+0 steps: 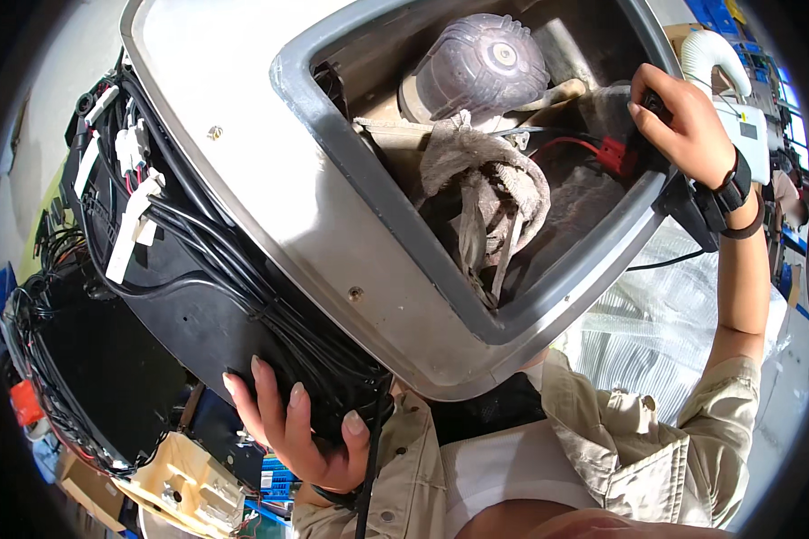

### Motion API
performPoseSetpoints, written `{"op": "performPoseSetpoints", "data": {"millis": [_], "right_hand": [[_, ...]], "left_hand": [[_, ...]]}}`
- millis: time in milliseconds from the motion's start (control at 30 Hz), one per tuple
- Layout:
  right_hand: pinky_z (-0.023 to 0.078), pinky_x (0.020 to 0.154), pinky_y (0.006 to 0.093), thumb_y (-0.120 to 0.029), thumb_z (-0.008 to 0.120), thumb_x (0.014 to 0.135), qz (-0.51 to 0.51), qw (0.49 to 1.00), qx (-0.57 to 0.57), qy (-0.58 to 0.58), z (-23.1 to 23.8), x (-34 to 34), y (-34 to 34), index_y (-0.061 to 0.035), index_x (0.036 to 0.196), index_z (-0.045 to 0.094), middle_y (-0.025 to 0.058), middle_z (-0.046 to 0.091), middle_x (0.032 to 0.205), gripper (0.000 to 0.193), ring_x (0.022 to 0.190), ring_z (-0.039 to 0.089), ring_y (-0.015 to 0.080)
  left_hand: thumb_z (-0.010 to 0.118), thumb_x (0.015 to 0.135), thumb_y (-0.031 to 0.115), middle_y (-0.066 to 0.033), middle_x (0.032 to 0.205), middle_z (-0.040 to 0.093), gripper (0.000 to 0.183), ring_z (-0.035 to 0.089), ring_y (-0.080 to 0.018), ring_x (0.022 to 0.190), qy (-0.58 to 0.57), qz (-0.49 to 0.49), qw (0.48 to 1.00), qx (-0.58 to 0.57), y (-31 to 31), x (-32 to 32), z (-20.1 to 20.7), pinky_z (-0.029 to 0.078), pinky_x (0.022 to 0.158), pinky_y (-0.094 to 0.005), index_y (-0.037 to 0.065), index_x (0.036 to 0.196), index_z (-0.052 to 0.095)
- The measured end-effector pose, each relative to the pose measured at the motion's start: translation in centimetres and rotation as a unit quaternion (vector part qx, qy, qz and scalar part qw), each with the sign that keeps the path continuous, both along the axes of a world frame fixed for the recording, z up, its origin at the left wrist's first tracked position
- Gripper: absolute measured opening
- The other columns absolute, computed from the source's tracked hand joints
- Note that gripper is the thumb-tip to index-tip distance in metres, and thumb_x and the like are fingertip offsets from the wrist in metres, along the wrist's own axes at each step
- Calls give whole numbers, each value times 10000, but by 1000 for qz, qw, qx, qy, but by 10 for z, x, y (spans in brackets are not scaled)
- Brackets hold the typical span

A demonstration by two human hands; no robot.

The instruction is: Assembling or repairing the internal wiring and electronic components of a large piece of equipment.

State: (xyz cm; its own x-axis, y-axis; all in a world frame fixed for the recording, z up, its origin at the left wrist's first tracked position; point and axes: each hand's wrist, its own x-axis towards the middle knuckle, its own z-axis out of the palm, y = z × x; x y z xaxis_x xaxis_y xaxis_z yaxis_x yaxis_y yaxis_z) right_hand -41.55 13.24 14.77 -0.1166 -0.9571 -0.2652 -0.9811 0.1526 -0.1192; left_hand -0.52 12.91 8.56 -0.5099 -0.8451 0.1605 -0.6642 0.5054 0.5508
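A black part [653,110] sits at the gray rim [368,216] of an open housing [377,332], pinched in my right hand's [688,130] curled fingers, a red connector [616,157] just below their tips and a grimy cloth coil [440,154] farther left. I judge the job unfinished: a red lead [566,141] reaches that connector, though I cannot tell whether it is joined. Well apart, my left hand [310,440] spreads its fingers wide, seemingly empty, just below a black cable bundle [208,235].
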Motion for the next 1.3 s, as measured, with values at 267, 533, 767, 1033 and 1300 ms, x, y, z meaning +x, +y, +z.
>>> {"op": "performPoseSetpoints", "data": {"millis": [267,533,767,1033,1300], "right_hand": [[369,515,349,-198,514,782,-13,999,39,-4,-3,-5,-2,-44,810,452,146,445,625,168,571,468,281],[370,530,348,-210,513,788,14,999,30,2,-5,-7,2,-52,822,458,139,452,636,171,586,466,274],[360,523,316,-234,513,816,-27,999,-8,-31,-11,-13,1,-62,861,476,107,455,630,182,566,447,232],[392,600,380,-207,521,807,61,998,-5,17,-15,-16,-2,-57,907,463,137,509,723,189,684,497,320],[382,615,386,-186,529,802,69,997,-14,7,-7,-3,-6,-42,861,453,141,499,736,174,726,488,337]], "left_hand": [[487,794,280,-292,1186,423,415,269,-503,1167,12,-3,1000,-4,1,1,-2,199,937,-562,33,1124,438],[483,789,265,-281,1191,423,402,279,-505,1161,18,-9,1000,-17,0,2,-2,198,940,-565,35,1116,437],[467,784,254,-296,1200,403,411,274,-518,1156,17,-17,999,-29,1,4,-4,194,937,-576,30,1126,423],[470,788,267,-305,1210,390,419,263,-512,1167,10,6,999,-33,1,-1,-7,188,936,-577,28,1129,421],[473,805,248,-282,1206,413,401,261,-479,1187,22,13,999,-23,-1,-3,1,186,962,-537,34,1142,437]]}}
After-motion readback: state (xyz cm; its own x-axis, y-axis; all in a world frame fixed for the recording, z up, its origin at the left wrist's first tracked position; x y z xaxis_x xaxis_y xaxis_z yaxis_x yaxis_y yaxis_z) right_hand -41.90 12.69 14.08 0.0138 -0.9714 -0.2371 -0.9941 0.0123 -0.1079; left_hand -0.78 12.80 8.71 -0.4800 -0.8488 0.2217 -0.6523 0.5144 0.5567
